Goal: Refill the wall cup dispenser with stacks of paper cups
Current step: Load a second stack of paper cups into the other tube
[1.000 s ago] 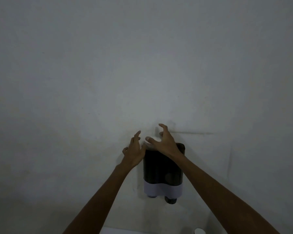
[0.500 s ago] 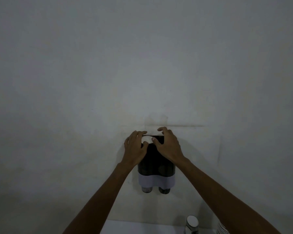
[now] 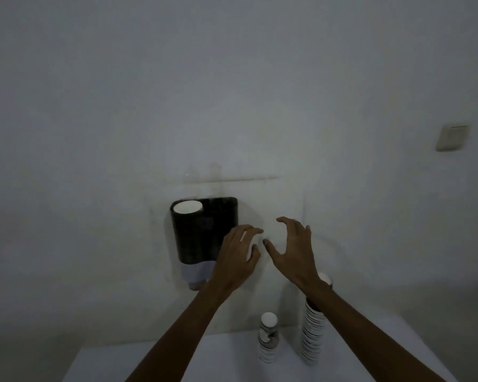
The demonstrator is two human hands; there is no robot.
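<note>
Dispenser (image 3: 202, 232): dark, two-column body fixed to the wall (image 3: 232, 92); pale band across its lower end. Left column shows a white cup (image 3: 187, 207) at the open top; right column's top looks dark, contents cannot be told. A cup bottom pokes out beneath the left column.

Left hand (image 3: 239, 257): raised in front of the dispenser's lower right corner, fingers spread and loosely curved, holding nothing.

Right hand (image 3: 294, 252): just beside the left hand, to the right of the dispenser, against bare wall; fingers splayed wide, thumb out, empty.

Table (image 3: 218, 359): white, below the dispenser.

Short stack (image 3: 268, 339): paper cups, upright on the table, white mouth up.

Tall stack (image 3: 312, 332): paper cups, near the short one on its right, top partly hidden behind the right forearm.

Wall plate (image 3: 452, 137): pale, upper right, well apart from the dispenser
</note>
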